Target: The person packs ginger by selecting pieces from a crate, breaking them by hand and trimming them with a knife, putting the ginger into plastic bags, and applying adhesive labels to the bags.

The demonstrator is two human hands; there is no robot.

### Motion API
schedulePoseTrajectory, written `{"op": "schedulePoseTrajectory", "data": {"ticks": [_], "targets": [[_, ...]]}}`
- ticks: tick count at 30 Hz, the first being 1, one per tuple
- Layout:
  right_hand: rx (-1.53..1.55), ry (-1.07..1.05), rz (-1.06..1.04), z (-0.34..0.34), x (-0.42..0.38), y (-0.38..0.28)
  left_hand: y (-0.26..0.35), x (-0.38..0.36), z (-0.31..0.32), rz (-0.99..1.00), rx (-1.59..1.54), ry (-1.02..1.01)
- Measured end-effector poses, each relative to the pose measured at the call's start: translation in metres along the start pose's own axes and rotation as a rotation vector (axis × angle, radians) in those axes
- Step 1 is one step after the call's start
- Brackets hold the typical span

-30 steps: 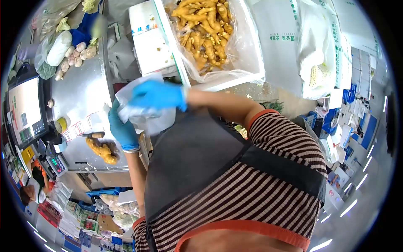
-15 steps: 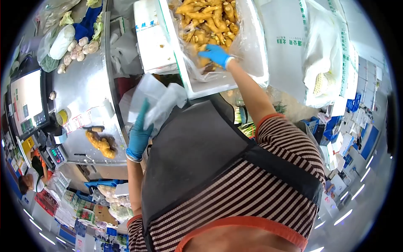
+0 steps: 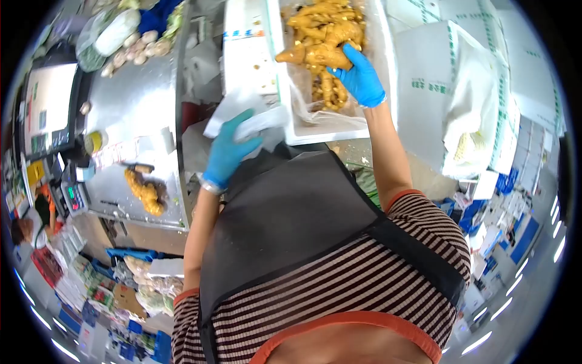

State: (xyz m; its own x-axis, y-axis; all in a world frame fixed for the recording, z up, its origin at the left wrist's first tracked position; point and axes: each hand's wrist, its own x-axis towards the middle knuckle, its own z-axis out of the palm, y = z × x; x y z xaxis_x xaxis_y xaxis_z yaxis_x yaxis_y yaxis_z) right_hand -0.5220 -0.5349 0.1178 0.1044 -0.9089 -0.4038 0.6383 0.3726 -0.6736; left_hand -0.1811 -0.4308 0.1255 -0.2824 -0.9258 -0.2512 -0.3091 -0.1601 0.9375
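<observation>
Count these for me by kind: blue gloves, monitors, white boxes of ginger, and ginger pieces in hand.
Blue gloves: 2 (left hand, right hand)
Monitor: 1
White box of ginger: 1
Ginger piece in hand: 1
Total: 5

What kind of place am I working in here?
Probably a produce packing or weighing area: there's a foam box of ginger, a scale with a lit display, and garlic on a metal counter.
</observation>
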Motion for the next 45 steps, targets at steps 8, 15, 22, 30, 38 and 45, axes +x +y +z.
{"op": "schedulePoseTrajectory", "data": {"ticks": [8,15,22,30,38,45], "targets": [[-0.687,-0.263,0.042,0.131,-0.055,0.113,0.005,0.027,0.019,-0.154,-1.120,0.156],[-1.188,-0.964,0.367,0.155,0.045,0.135,-0.045,-0.113,-0.070,-0.526,-0.658,0.489],[-1.261,-1.135,-0.031,0.311,0.056,0.317,-0.058,-0.231,-0.067,-0.762,-0.590,0.701],[-1.631,-1.114,-0.656,0.343,0.070,0.574,-0.060,-0.271,-0.036,-0.800,-0.521,1.045],[-0.444,-0.686,0.801,0.384,0.025,0.406,-0.049,-0.268,-0.078,-0.837,-0.361,0.929],[-1.150,-0.791,0.108,0.244,0.041,0.206,-0.035,-0.148,-0.118,-0.591,-0.153,0.464]]}}
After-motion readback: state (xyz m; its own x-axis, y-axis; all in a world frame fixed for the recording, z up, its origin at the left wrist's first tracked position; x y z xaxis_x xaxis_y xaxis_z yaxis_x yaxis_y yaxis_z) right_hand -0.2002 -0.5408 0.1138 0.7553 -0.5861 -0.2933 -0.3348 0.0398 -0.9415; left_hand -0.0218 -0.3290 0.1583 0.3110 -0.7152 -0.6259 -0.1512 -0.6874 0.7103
